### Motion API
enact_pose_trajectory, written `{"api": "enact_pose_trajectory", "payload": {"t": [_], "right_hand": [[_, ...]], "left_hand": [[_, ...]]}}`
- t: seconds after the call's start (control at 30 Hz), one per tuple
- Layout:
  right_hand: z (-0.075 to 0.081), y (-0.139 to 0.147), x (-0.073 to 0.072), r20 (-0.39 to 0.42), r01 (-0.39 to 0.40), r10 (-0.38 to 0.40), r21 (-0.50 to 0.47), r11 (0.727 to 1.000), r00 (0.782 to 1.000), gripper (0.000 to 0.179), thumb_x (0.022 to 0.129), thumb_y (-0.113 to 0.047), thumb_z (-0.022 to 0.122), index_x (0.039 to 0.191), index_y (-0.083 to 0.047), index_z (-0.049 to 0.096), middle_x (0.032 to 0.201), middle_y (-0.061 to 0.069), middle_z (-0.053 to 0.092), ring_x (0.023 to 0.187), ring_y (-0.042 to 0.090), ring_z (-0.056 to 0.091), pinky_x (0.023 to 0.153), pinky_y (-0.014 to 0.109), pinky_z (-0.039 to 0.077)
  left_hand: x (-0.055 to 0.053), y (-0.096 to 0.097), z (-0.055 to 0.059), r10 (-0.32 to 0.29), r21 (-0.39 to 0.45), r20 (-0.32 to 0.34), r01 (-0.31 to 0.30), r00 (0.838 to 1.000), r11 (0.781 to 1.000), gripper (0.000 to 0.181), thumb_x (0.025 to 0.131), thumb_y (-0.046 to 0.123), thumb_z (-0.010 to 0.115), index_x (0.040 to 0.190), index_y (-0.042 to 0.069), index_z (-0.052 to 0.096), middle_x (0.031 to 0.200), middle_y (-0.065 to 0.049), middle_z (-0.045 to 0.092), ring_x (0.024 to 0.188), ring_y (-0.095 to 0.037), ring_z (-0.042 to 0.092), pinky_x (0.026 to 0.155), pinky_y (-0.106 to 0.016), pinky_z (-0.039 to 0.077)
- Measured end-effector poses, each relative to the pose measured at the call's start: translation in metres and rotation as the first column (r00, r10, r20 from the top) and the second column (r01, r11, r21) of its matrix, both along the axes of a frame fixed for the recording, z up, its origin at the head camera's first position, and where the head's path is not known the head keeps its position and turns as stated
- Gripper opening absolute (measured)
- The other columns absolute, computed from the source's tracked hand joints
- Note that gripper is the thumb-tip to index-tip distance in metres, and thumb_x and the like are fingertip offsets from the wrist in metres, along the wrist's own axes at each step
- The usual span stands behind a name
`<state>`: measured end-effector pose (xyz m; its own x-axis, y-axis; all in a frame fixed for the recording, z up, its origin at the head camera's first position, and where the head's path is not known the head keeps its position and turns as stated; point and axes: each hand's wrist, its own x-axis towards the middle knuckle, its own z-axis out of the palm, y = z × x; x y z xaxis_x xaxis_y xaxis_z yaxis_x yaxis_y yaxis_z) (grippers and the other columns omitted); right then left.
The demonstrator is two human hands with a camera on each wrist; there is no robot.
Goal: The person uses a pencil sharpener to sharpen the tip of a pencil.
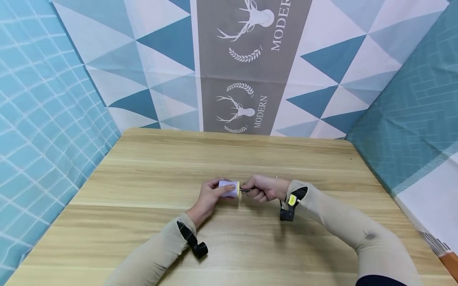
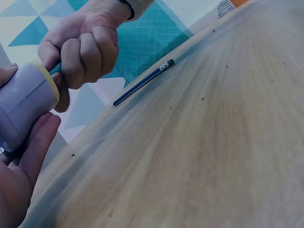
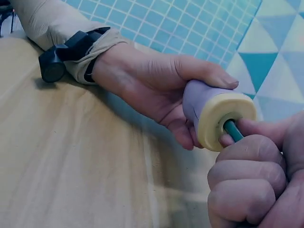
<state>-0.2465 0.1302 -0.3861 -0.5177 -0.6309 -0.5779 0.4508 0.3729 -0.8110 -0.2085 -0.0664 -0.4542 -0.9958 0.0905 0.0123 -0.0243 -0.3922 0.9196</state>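
Note:
My left hand [image 1: 209, 196] grips a small lavender pencil sharpener [image 2: 28, 102] with a pale yellow front, thumb on one side and fingers on the other. Its round hole shows in the right wrist view, facing my right hand [image 1: 264, 187]. A dark green pencil [image 3: 233, 130] is in that hole, pinched close to the sharpener by the right thumb and curled fingers. Most of the pencil is hidden inside the right fist. Both hands are together over the middle of the wooden table [image 1: 161, 167].
On the table beyond the right hand lies a dark blue pencil [image 2: 142, 84] with an eraser end, seen in the left wrist view. Small dark specks dot the tabletop. Patterned cloth [image 1: 171, 47] hangs behind the table and along both sides.

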Motion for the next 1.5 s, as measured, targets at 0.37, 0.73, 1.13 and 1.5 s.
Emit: {"api": "enact_pose_trajectory", "payload": {"t": [0.37,0.73,1.13,1.5], "right_hand": [[0.007,0.003,-0.002,-0.065,-0.052,0.053,0.006,0.999,0.996,0.024,0.103,-0.018,0.038,0.081,-0.010,0.039,0.054,-0.007,0.026,0.041,0.003,0.024,0.040,0.018,0.013],[-0.002,0.006,0.016,-0.932,-0.103,0.178,0.153,0.983,0.316,0.009,0.093,-0.008,0.068,0.089,-0.006,0.061,0.077,0.003,0.065,0.063,0.008,0.053,0.052,0.023,0.050],[0.006,-0.002,0.011,-0.746,-0.058,0.121,0.109,0.992,0.655,0.016,0.098,-0.007,0.055,0.082,-0.003,0.056,0.060,-0.003,0.043,0.050,0.006,0.033,0.041,0.019,0.027],[0.017,0.004,0.000,-0.585,-0.116,0.206,0.187,0.975,0.785,0.026,0.100,-0.012,0.054,0.094,0.012,0.063,0.059,-0.001,0.056,0.047,0.009,0.040,0.039,0.019,0.032]], "left_hand": [[-0.002,0.002,0.003,0.008,0.003,-0.014,-0.008,1.000,1.000,0.014,0.080,-0.005,0.072,0.094,-0.003,0.073,0.094,-0.008,0.067,0.079,-0.020,0.066,0.068,-0.040,0.065],[0.001,0.000,0.000,0.002,0.027,-0.005,-0.002,1.000,1.000,0.019,0.081,-0.005,0.070,0.100,-0.008,0.070,0.094,-0.010,0.067,0.078,-0.021,0.067,0.068,-0.042,0.065],[-0.002,0.000,0.002,0.006,0.050,0.010,-0.006,1.000,0.999,0.013,0.081,-0.004,0.070,0.093,-0.001,0.073,0.091,-0.009,0.067,0.075,-0.020,0.066,0.066,-0.039,0.065],[-0.002,-0.001,0.003,-0.010,0.022,-0.012,0.010,1.000,1.000,0.014,0.079,-0.006,0.070,0.092,-0.001,0.073,0.093,-0.009,0.067,0.080,-0.020,0.066,0.068,-0.040,0.065]]}}
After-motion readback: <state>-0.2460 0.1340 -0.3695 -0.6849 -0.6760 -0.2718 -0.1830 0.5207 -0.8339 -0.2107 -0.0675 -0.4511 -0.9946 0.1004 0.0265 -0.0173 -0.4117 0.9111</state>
